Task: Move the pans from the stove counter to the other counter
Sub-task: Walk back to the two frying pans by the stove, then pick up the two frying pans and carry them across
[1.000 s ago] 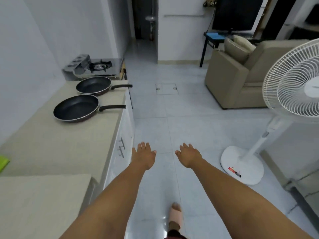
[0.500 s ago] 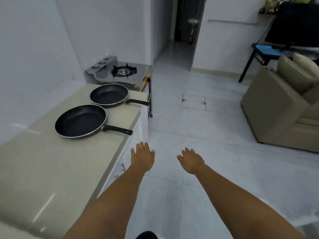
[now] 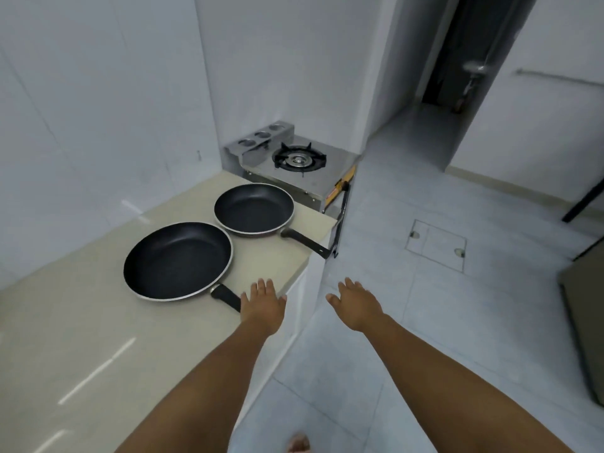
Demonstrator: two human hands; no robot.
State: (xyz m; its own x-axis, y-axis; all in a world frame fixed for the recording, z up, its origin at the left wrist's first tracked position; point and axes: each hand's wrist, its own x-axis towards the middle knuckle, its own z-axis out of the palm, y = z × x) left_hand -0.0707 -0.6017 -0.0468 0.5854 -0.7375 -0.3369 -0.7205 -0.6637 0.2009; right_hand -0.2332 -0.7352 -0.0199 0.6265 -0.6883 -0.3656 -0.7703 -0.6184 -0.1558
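Two black frying pans lie on the beige stove counter [image 3: 81,338]. The larger pan [image 3: 178,260] is nearer; its black handle points toward me. The smaller pan [image 3: 254,208] sits behind it, with its handle sticking out past the counter's right edge. My left hand [image 3: 263,305] hovers open, palm down, over the end of the larger pan's handle and hides it. Whether the hand touches the handle I cannot tell. My right hand [image 3: 356,304] is open over the floor, right of the counter, holding nothing.
A steel single-burner gas stove [image 3: 294,161] stands at the counter's far end against the white wall. White tiled floor [image 3: 425,305] spreads to the right, with a square hatch [image 3: 436,245]. A dark doorway [image 3: 464,50] opens at the back. My bare foot [image 3: 299,444] shows below.
I have walked closer to the counter, so the pans look larger and nearer. My left hand moved from over the floor to above the larger pan's handle. The armchair dropped out of sight.
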